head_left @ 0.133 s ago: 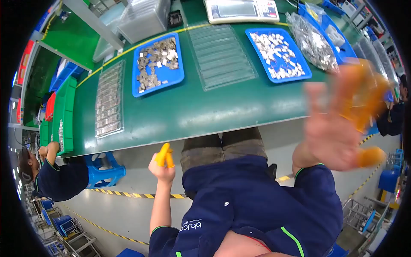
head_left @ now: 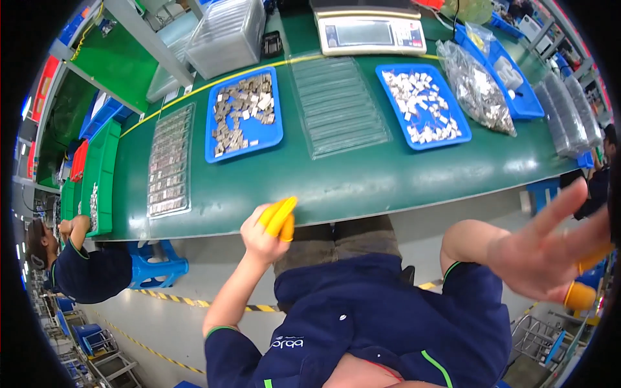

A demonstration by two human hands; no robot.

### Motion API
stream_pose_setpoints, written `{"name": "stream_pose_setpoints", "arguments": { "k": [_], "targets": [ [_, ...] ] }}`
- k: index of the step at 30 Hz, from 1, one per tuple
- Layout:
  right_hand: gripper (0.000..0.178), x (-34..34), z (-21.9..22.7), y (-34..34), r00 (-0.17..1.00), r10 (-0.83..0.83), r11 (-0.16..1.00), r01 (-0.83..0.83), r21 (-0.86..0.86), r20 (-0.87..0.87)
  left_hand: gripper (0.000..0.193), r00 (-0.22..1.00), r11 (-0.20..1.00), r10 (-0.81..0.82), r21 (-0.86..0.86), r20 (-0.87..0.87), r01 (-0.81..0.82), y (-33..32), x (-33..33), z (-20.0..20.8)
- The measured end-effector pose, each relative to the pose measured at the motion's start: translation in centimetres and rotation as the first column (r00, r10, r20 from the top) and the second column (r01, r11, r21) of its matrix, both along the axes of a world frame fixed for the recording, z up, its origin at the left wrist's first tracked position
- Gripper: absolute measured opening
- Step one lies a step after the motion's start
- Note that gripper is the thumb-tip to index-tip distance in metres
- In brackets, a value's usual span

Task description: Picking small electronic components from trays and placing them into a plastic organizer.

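Note:
My left hand (head_left: 266, 234), with yellow finger cots, is at the near edge of the green table. Its fingers are pressed together, and whether anything is between them is hidden. Far to the right, my right hand (head_left: 540, 258) is off the table with fingers spread and nothing in it; orange-yellow cots cover some fingertips. Beyond my left hand lies a blue tray (head_left: 266, 137) of small grey and white metal-looking pieces. A clear ribbed blister tray (head_left: 339, 110) lies in the middle. Right of it, another blue tray (head_left: 460, 134) carries small white pieces with thin wires.
A filled clear tray (head_left: 169, 161) lies at the left. Behind stand a digital scale (head_left: 372, 32) and stacked clear trays (head_left: 226, 39). A plastic bag of parts (head_left: 479, 87), a blue bin (head_left: 533, 107) and wrapped stacks (head_left: 561, 116) are at the right. Another person (head_left: 90, 268) sits at far left.
My left hand has moved up and right to the table edge. My right hand has moved down and right, away from the table. The table appears slightly lower in view.

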State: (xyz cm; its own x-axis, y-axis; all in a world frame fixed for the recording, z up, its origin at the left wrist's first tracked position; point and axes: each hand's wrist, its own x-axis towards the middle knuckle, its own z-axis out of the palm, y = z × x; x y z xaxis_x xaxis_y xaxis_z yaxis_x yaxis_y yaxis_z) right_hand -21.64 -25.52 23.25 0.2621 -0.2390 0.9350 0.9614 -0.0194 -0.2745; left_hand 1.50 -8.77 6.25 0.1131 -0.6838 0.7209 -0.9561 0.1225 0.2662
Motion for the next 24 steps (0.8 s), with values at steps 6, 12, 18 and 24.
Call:
{"name": "stream_pose_setpoints", "arguments": {
  "k": [6, 12, 18, 24],
  "targets": [
    [0.071, -2.6, -1.7, -2.2, 0.996, -0.064, 0.997, 0.066, 0.028, -0.061, 0.057, 0.978, 0.853, -0.208, 0.486, -0.016, 0.189, -9.8, -0.2, 3.5],
    [0.068, -0.6, -2.6, -4.3, 0.978, -0.173, 0.983, 0.179, 0.038, -0.119, 0.062, 0.935, 0.719, -0.353, 0.649, 0.033, 0.249, -12.6, 1.3, 2.4],
    [0.064, 0.1, -2.6, -4.4, 0.939, -0.255, 0.964, 0.265, 0.014, -0.231, 0.057, 0.900, 0.653, -0.427, 0.717, 0.082, 0.244, -12.0, 0.4, 3.3],
    [0.061, 0.5, -3.1, -3.8, 0.862, -0.417, 0.900, 0.435, -0.003, -0.288, 0.055, 0.884, 0.637, -0.466, 0.709, 0.041, 0.303, -11.2, 0.1, 2.9]
  ]
}}
